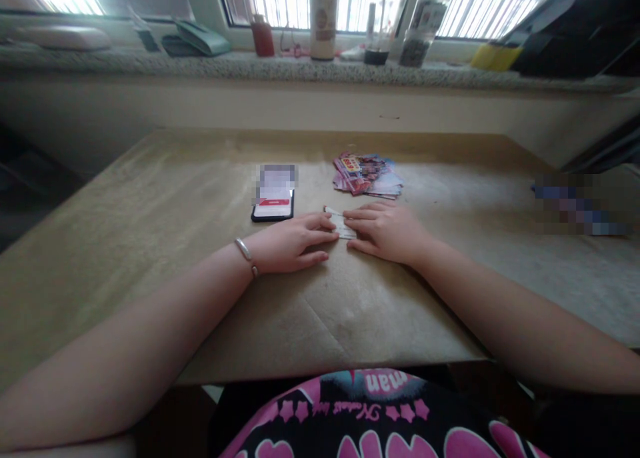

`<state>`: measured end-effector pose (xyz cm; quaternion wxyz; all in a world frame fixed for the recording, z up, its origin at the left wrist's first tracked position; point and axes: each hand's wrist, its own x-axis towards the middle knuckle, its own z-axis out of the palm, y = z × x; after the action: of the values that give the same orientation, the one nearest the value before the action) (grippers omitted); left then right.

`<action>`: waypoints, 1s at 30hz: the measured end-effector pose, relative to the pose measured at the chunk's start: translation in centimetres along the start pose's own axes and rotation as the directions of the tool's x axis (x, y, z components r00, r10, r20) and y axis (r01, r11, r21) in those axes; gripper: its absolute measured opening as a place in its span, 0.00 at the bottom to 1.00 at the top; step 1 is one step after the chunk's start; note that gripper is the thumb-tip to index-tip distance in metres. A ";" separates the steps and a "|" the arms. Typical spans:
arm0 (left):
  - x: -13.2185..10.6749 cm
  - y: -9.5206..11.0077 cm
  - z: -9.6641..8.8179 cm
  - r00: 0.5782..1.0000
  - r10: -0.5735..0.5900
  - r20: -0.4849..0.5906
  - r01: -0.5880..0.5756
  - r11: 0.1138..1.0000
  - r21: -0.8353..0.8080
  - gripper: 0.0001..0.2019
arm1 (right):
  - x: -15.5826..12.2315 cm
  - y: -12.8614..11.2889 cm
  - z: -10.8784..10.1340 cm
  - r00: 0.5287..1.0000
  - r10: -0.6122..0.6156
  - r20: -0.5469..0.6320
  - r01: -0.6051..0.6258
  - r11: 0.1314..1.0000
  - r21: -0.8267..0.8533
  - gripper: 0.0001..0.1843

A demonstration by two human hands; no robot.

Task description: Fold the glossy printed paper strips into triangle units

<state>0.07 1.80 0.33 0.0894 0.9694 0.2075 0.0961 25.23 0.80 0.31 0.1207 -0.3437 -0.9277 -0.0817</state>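
Observation:
A small piece of whitish paper (343,227) lies on the table, with a narrow raised edge at its upper left. My left hand (300,241) rests on its left side, fingers stretched out and fingertips touching it. From the other side, my right hand (387,231) lies flat with spread fingers on the paper's right part, hiding some of it. A silver bangle (244,250) circles my left wrist. Just beyond the left hand is a phone (273,208), its lit screen partly blurred. Behind the right hand sits a fanned pile of colourful printed cards (367,176).
The beige-covered table (150,245) reaches to the wall under a window. On the stone sill (200,65) stand a red bottle (262,37), a tall bottle (324,21) and a clear container (423,31). A blurred blue item (575,208) lies at the table's right.

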 end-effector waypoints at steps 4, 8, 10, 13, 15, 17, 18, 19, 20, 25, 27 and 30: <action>0.1 -0.1 0.6 1.000 -0.003 -0.030 0.003 1.000 0.023 0.21 | 0.1 0.5 0.5 1.000 0.028 -0.009 -0.027 0.998 0.055 0.18; 0.1 0.1 0.5 0.999 -0.010 -0.036 0.013 0.998 0.059 0.21 | 0.0 1.4 1.1 0.999 0.024 -0.035 -0.020 0.993 0.118 0.17; 0.2 0.3 0.3 0.999 -0.003 -0.036 0.006 0.996 0.087 0.19 | 0.0 1.7 1.4 0.998 0.022 -0.051 -0.014 0.989 0.146 0.16; 0.3 0.7 0.2 0.999 -0.033 -0.039 0.037 0.993 0.111 0.23 | 0.0 2.1 1.7 0.997 0.017 -0.073 -0.003 0.982 0.187 0.15; 0.3 0.7 0.4 0.996 -0.060 -0.063 0.067 0.991 0.116 0.24 | 0.1 2.2 1.7 0.996 0.006 -0.090 0.013 0.977 0.212 0.14; 0.3 0.6 0.6 0.994 -0.081 -0.079 0.090 0.988 0.124 0.21 | 0.1 2.1 1.5 0.995 -0.011 -0.104 0.033 0.976 0.216 0.13; 0.3 0.5 0.6 0.993 -0.088 -0.081 0.098 0.987 0.129 0.20 | 0.1 2.0 1.4 0.994 -0.018 -0.106 0.039 0.977 0.209 0.13; 0.3 0.5 0.6 0.992 -0.094 -0.080 0.104 0.986 0.134 0.19 | 0.1 1.9 1.3 0.994 -0.019 -0.104 0.039 0.980 0.197 0.13; 0.4 0.5 0.6 0.992 -0.100 -0.079 0.111 0.984 0.139 0.18 | 0.1 1.8 1.2 0.995 -0.016 -0.100 0.034 0.983 0.183 0.12; 0.6 0.9 -0.1 0.984 -0.171 -0.041 0.175 0.971 0.163 0.22 | 0.3 1.0 0.7 0.998 -0.005 -0.070 0.012 0.995 0.100 0.14; 0.7 1.1 -0.2 0.982 -0.187 -0.028 0.190 0.968 0.163 0.21 | 0.4 0.9 0.7 0.997 -0.021 -0.068 0.026 0.997 0.067 0.15; 0.8 1.4 -0.1 0.981 -0.186 -0.061 0.193 0.966 0.174 0.18 | 0.6 0.7 0.9 0.996 -0.052 -0.068 0.056 0.997 0.050 0.15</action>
<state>1.26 0.92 0.81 0.0061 0.9469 0.3090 0.0892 25.14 1.93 -0.37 0.1582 -0.3123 -0.9339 -0.0721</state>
